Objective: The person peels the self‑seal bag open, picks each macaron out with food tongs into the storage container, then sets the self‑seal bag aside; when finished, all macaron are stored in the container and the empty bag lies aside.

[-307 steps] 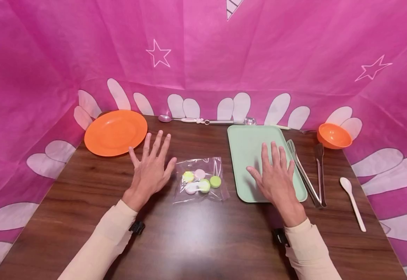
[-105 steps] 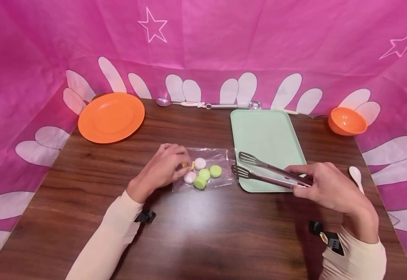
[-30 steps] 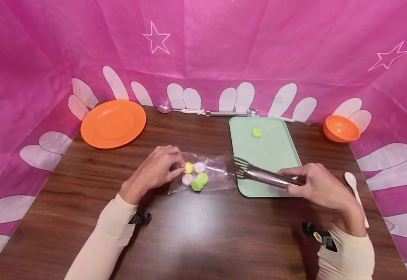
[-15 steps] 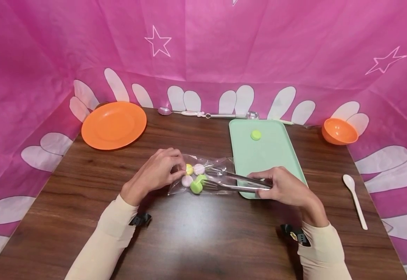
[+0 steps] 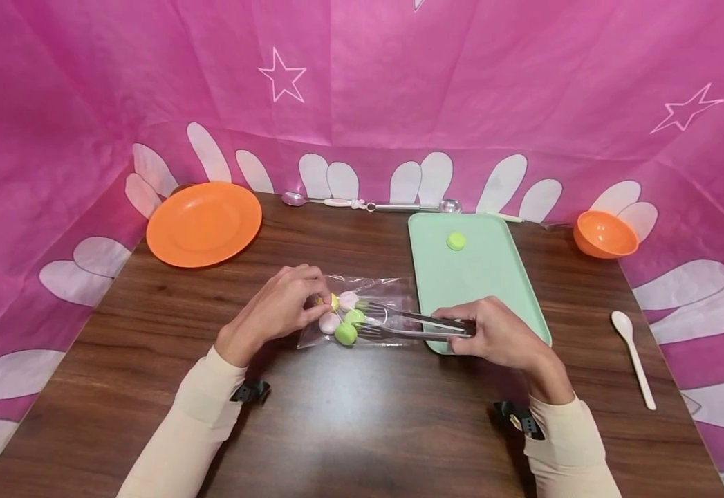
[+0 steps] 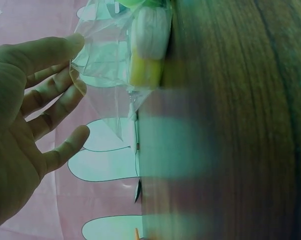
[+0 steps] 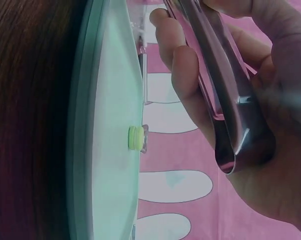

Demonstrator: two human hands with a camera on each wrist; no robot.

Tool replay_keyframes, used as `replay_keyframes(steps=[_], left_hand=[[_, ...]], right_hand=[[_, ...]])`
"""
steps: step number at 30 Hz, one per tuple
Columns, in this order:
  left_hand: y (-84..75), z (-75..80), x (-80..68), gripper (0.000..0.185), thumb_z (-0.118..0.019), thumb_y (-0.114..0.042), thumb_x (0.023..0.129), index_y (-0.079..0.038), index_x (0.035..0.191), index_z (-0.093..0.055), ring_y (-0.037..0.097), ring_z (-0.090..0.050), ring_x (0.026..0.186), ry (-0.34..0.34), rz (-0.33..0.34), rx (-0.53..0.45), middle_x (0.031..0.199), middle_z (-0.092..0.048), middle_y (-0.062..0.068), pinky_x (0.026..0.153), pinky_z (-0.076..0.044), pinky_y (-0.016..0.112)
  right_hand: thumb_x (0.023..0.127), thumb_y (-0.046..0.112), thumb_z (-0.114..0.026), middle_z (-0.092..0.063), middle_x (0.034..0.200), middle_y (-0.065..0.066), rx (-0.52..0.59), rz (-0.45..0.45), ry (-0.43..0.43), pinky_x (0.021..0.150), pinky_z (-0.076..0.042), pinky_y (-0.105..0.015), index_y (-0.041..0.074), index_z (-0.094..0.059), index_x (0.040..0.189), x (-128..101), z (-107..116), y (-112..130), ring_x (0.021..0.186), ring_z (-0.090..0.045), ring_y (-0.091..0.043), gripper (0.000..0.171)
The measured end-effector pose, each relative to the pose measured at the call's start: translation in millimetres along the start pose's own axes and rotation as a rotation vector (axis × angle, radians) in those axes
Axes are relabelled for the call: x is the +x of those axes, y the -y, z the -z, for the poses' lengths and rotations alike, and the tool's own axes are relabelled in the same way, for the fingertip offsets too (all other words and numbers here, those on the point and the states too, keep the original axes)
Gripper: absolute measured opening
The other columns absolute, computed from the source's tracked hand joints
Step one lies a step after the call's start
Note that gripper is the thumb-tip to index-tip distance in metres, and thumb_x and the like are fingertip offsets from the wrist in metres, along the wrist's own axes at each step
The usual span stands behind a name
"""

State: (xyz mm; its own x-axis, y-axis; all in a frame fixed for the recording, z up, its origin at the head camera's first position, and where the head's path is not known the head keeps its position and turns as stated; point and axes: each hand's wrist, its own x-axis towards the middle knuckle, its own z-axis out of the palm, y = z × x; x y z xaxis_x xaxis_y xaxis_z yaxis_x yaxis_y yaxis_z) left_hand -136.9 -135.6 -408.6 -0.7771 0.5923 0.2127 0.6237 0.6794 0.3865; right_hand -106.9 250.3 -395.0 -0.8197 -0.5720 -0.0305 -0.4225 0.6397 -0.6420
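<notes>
From overhead, the left hand pinches the edge of a clear bag of pastel macarons near the middle of the table; the right hand grips metal tongs, their tips inside the bag beside a green piece; one green macaron sits at the far end of the mint tray; the left wrist view shows thumb and fingertips holding the plastic; the right wrist view shows fingers curled round the tongs' handle above the tray.
</notes>
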Motion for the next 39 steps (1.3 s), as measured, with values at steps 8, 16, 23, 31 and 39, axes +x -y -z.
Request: replay_keyframes(steps=[8,16,23,31,39], left_hand=[[1.1,1.4,0.7,0.006,-0.086,-0.020,0.092,-0.018,0.090,-0.080,0.020,-0.067,0.100,-0.031,-0.028,0.025,0.097,-0.072,-0.003,0.094,-0.053,0.047],[0.1,2.8,-0.2,0.007,-0.087,-0.020,0.091,-0.017,0.090,-0.081,0.020,-0.066,0.097,-0.039,-0.027,0.034,0.095,-0.071,-0.003,0.094,-0.053,0.046],[-2.1,3.2,-1.1,0.007,-0.087,-0.019,0.091,-0.017,0.090,-0.080,0.021,-0.066,0.097,-0.039,-0.024,0.032,0.094,-0.071,-0.002,0.093,-0.052,0.047],[-1.1,2.0,-1.2,0.006,-0.086,-0.020,0.092,-0.017,0.090,-0.081,0.020,-0.066,0.099,-0.032,-0.014,0.031,0.096,-0.072,-0.002,0.093,-0.053,0.047],[-0.6,3.5,-1.3,0.006,-0.086,-0.020,0.092,-0.016,0.092,-0.081,0.021,-0.066,0.100,-0.024,0.005,0.023,0.099,-0.073,-0.001,0.094,-0.053,0.047]], right_hand=[[0.081,-0.003,-0.079,-0.066,0.076,0.008,-0.056,-0.050,-0.135,0.050,-0.039,-0.020,0.013,-0.081,0.121,-21,23,-11,0.061,-0.048,0.001,0.043],[0.086,0.009,-0.082,-0.075,0.083,-0.015,-0.195,-0.305,-0.432,0.049,-0.033,-0.027,0.004,-0.078,0.127,-52,54,-39,0.060,-0.042,-0.002,0.041],[0.089,0.017,-0.078,-0.071,0.079,-0.011,-0.290,-0.420,-0.516,0.053,-0.033,-0.030,0.011,-0.079,0.125,-63,63,-54,0.066,-0.045,-0.013,0.037],[0.087,0.010,-0.081,-0.070,0.079,-0.006,-0.181,-0.247,-0.382,0.052,-0.036,-0.025,0.008,-0.078,0.128,-58,59,-35,0.065,-0.046,-0.002,0.041],[0.082,-0.001,-0.078,-0.072,0.084,0.011,-0.082,-0.042,-0.121,0.059,-0.045,-0.019,0.015,-0.080,0.123,-41,44,-17,0.069,-0.054,0.002,0.044]])
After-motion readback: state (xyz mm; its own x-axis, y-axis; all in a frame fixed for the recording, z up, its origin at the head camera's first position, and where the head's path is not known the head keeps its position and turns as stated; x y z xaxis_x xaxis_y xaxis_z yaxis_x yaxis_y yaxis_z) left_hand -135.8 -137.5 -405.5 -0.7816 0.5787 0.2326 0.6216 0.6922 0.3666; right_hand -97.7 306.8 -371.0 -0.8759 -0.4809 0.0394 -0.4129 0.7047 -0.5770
